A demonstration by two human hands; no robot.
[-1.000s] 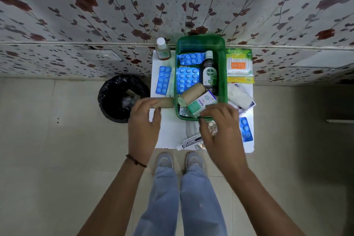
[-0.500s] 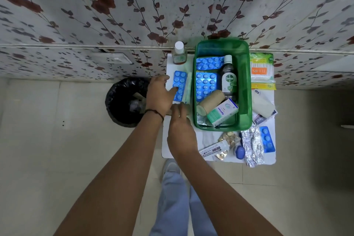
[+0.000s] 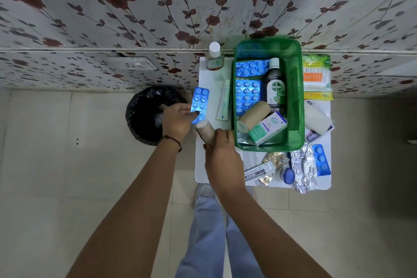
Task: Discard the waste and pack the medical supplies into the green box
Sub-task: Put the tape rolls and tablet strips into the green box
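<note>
The green box (image 3: pixel 295 106) stands on a small white table (image 3: pixel 207 167) against the wall. Inside it lie two blue blister packs (image 3: pixel 247 95), a Dettol bottle (image 3: pixel 274 86), a tan bandage roll (image 3: pixel 253 116) and a white-green carton (image 3: pixel 268 127). My left hand (image 3: pixel 177 121) holds a blue blister pack (image 3: pixel 199 105) lifted at the table's left edge. My right hand (image 3: pixel 222 153) grips a second tan bandage roll (image 3: pixel 205 130) left of the box.
A black-lined bin (image 3: pixel 146 115) sits on the floor left of the table. A small bottle (image 3: pixel 214 56) and a white tube (image 3: pixel 223 102) lie left of the box. Cotton buds (image 3: pixel 316 75), a plaster pack (image 3: pixel 317 124), foil strips (image 3: pixel 302 167) and an ointment carton (image 3: pixel 257 172) lie around it.
My left hand has picked the blue blister pack off the table and drawn it left. My right hand came from the box's front to the tan roll and closed on it.
</note>
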